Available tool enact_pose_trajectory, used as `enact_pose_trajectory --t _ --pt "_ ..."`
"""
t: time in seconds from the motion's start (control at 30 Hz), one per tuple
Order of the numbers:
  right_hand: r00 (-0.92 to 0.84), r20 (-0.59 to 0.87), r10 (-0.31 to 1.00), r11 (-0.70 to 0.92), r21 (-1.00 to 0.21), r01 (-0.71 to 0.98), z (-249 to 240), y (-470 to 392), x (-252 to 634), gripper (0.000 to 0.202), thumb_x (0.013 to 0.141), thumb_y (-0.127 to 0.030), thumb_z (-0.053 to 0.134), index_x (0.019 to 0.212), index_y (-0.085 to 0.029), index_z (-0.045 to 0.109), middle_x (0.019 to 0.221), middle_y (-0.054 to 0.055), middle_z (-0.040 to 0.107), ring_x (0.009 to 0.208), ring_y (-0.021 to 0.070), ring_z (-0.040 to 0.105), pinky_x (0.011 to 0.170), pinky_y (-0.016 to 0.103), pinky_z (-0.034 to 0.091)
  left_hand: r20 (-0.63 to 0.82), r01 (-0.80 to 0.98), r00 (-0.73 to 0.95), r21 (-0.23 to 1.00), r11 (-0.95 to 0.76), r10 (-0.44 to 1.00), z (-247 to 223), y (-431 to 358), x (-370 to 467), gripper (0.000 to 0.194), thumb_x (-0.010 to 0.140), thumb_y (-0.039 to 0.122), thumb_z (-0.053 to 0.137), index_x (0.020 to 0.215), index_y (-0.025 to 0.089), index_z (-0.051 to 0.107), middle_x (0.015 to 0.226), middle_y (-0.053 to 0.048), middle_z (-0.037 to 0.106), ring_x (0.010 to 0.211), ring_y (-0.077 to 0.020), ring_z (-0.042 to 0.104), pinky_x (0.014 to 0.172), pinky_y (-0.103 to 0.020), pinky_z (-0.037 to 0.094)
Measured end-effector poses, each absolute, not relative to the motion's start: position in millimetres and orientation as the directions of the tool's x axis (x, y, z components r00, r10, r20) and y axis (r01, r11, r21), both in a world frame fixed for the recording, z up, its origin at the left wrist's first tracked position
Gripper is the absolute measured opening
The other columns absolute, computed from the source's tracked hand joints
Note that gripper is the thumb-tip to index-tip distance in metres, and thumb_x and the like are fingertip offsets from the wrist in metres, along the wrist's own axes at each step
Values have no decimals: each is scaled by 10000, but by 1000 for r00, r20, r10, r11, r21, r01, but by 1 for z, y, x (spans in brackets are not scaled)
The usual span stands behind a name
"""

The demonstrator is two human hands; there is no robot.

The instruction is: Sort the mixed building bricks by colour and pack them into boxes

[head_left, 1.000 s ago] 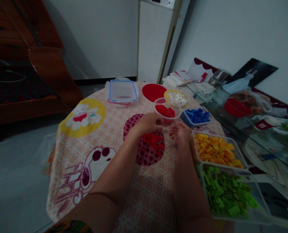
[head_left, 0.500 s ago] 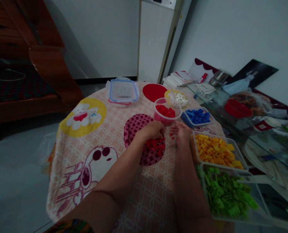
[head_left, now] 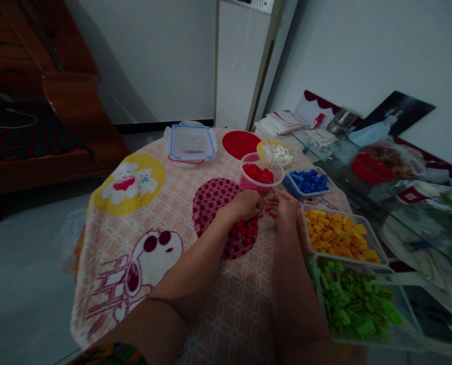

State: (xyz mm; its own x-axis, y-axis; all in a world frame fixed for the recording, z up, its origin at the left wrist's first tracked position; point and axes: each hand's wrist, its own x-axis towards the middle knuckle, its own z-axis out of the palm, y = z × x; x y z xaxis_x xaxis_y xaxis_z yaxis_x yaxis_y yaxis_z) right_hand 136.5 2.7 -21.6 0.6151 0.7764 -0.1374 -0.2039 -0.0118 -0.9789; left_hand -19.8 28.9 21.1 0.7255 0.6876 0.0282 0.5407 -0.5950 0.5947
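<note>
Loose red pieces (head_left: 244, 232), too jumbled to count, lie on the counter (head_left: 226, 304) just below one round tub (head_left: 245, 183), probably for easy reach. The left hand (head_left: 250, 204) bunches its fingers low, as suits tiny bits, near the half-curled right hand (head_left: 285, 207); whether either grips anything, I cannot tell. Three boxes, blue-filled (head_left: 293, 190), yellow-filled (head_left: 373, 234), green-filled (head_left: 404, 324), stand rightward.

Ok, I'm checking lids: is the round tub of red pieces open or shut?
Open: no lid covers the round tub; red pieces show inside its rim.
</note>
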Motion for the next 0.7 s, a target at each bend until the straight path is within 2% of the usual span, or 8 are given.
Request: enact_pose_trajectory --t 0.27,0.57,0.7 --pt "610 -164 775 -26 -973 -228 -20 2 135 33 765 -198 667 734 -191 657 492 -34 661 378 122 590 379 191 466 157 487 658 657 -575 737 33 32 -26 106 789 112 673 805 140 774 794 -53 756 744 -162 660 744 -268 478" --pt "608 -170 776 -35 -973 -227 -17 1 134 51 769 -164 657 727 -193 652 505 -25 669 386 131 599 371 198 469 266 422 532 740 -524 804 40 33 -29 113 833 248 685 797 155 737 726 -20 716 690 -135 620 671 -244 450" --pt "604 -170 779 -32 -972 -233 -18 1 135 41 771 -163 652 739 -189 652 488 -31 657 374 123 592 365 186 470 304 361 452 797 -484 838 41 34 -27 92 835 222 674 823 148 728 764 -28 731 712 -134 636 684 -242 467"
